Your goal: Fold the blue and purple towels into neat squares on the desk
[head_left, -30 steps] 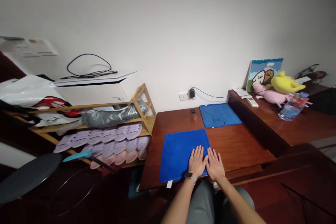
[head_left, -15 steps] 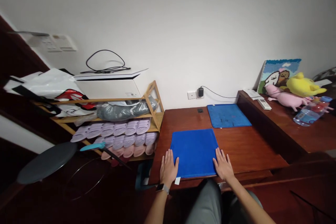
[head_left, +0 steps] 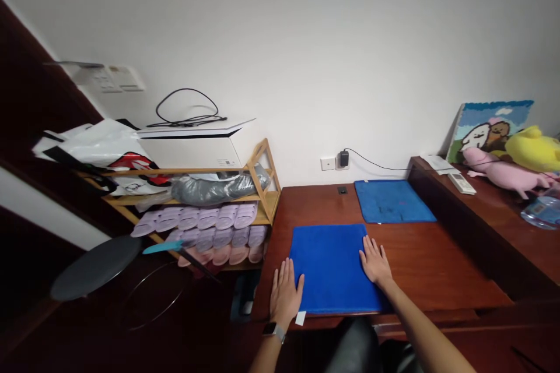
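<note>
A bright blue cloth (head_left: 332, 268) lies spread flat on the brown wooden desk (head_left: 441, 262), near its front edge. Its white tag (head_left: 300, 318) sticks out at the lower left corner. My left hand (head_left: 285, 294) rests flat at the cloth's left edge, fingers stretched out, a watch on its wrist. Over the right edge lies my right hand (head_left: 376, 259), open, with its fingers pointing toward the upper right corner. Neither hand grips anything. Farther back on the desk is a second, stained blue cloth (head_left: 394, 201).
Left of the desk stands a wooden rack (head_left: 265, 186) with rows of slippers (head_left: 205, 218) and a white box (head_left: 188, 148). A dark round stool (head_left: 96, 268) is nearby. On the raised right surface are a remote (head_left: 462, 183), plush toys (head_left: 503, 172) and a bottle (head_left: 542, 213).
My right hand has slid forward along the cloth's right edge. My left hand stays flat at the left edge. The camera view has shifted, moving the scene slightly right.
</note>
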